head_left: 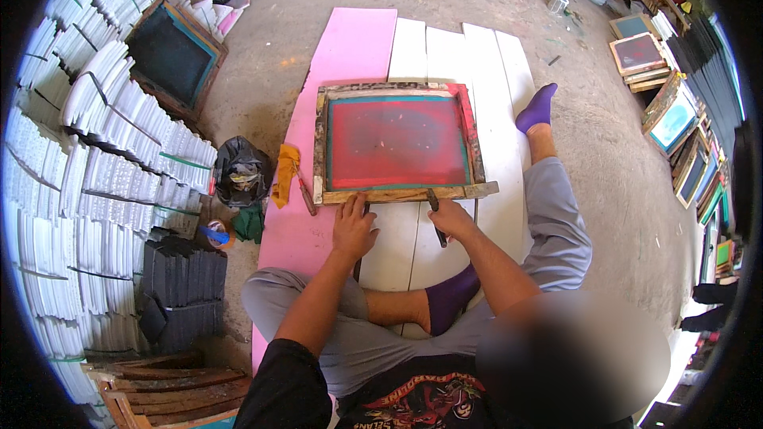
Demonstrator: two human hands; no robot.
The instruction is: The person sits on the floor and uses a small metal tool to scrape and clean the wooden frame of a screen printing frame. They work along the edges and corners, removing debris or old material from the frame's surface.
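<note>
A wooden screen-printing frame [478,143] with a red mesh and a teal border lies flat in front of me. My left hand [352,226] rests over its near rail, fingers laid on the wood and thumb apart. Beside those fingers a dark narrow strip runs down toward my leg; its kind is unclear. My right hand [451,218] is closed around a dark narrow tool [439,230], whose upper end touches the near rail. To the frame's left lie a screwdriver-like tool [307,197] with a reddish handle and a mustard cloth [284,175].
I sit on white boards [409,48] and a pink board [350,44] laid on the concrete floor. Stacks of white sheets [111,167] rise at left, by a black bag [242,171] and a tape roll [216,234]. More frames [671,115] lean at right.
</note>
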